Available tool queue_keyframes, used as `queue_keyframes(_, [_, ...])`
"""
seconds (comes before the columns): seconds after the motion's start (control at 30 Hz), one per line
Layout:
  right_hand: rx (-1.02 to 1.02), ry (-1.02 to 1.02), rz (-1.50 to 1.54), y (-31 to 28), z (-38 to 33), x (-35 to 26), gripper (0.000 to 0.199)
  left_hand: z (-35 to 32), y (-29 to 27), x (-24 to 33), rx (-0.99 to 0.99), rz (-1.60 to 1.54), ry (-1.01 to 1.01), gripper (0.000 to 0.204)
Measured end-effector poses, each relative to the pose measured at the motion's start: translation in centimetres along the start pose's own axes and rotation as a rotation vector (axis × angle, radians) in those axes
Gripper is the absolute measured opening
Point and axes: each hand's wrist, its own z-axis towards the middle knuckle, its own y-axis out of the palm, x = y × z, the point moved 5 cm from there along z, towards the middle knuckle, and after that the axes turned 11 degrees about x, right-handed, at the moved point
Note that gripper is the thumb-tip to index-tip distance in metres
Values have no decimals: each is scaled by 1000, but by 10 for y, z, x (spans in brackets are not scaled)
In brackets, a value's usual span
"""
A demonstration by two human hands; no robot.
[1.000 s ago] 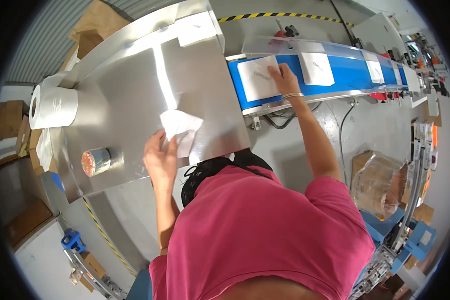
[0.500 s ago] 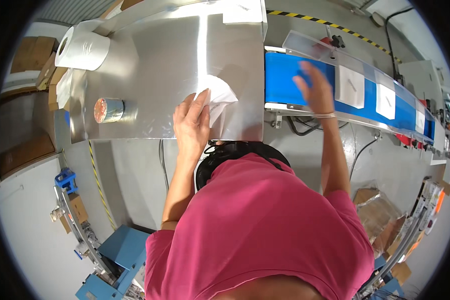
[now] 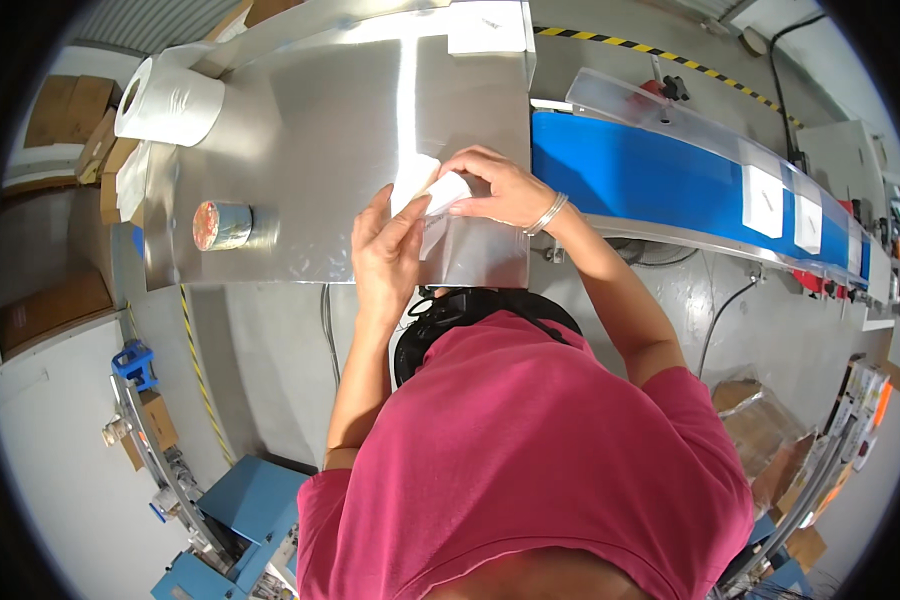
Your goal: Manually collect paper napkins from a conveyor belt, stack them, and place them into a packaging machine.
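Left hand [image 3: 383, 256] pinching, right hand [image 3: 511, 191] curled

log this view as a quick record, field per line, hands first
left hand: fingers on thin white packaging
right hand: fingers on the same packaging, silvery bracelet at the wrist
worktop: shiny metal table
left on table: white roll; silvery cylinder with reddish end
right of table: blue conveyor belt bearing flat white packets
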Motion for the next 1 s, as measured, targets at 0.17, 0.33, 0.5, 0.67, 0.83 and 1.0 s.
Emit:
queue_keyframes(0.17, [148, 270, 139, -36, -28, 20, 30, 8, -9, 1, 22, 75, 32, 32])
queue_keyframes(0.33, [650, 591, -301, -163, -100, 80, 34, 6, -12, -21, 64, 74, -178, 36])
queue_keyframes(0.5, [909, 678, -628, -320, -184, 111, 46, 22, -6, 7, -36, 284, -104, 29])
queue_keyframes(0.67, [1067, 689, -1199, -393, -234, 115, 54, 29, 11, 33, -136, 287, -35, 28])
queue_keyframes(0.83, [583, 296, -333, -257, -164, 33, 76, 29, 68, 82, -377, 32, 66, 24])
queue_keyframes(1.0, [193, 161, 372, -163, -122, 11, 71, 29, 161, 112, -866, -444, -223, 18])
